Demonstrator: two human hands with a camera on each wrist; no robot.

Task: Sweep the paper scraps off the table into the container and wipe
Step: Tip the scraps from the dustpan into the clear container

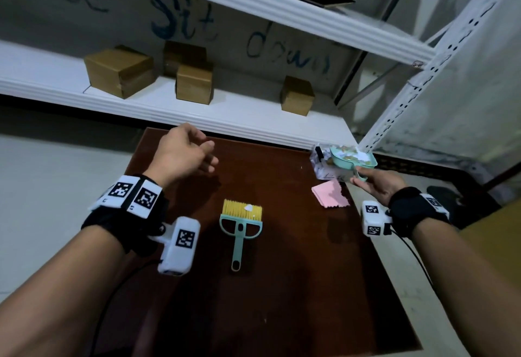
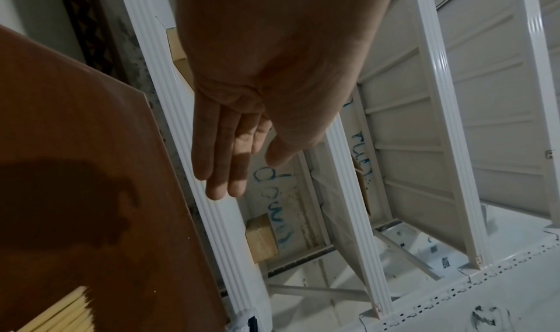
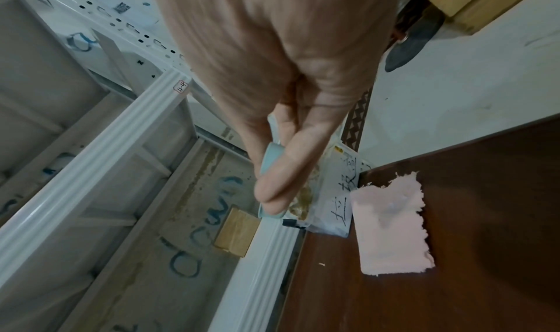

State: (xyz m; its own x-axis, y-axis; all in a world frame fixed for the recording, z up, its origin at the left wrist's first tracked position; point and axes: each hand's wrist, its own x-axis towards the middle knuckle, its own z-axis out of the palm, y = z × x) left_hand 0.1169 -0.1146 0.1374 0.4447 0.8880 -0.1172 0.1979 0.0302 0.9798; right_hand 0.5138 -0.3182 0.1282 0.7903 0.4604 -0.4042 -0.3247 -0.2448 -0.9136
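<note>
My right hand (image 1: 369, 184) grips the handle of a teal dustpan (image 1: 352, 157) loaded with paper scraps, held over a white container (image 1: 324, 167) at the table's far right corner. In the right wrist view my fingers (image 3: 272, 193) curl round the teal handle (image 3: 271, 152). A teal brush (image 1: 241, 224) with yellow bristles lies flat at mid-table, a white scrap (image 1: 249, 207) on its bristles. A pink cloth (image 1: 331, 194) lies near the right edge, just left of my right hand. My left hand (image 1: 191, 153) hovers over the far left of the table, relaxed and empty; its fingers (image 2: 245, 176) are straight.
The dark brown table (image 1: 282, 286) butts against a white shelf (image 1: 169, 114) carrying several cardboard boxes (image 1: 119, 71). A white perforated rack upright (image 1: 423, 88) rises just behind the container. Pale floor lies to the table's left and right.
</note>
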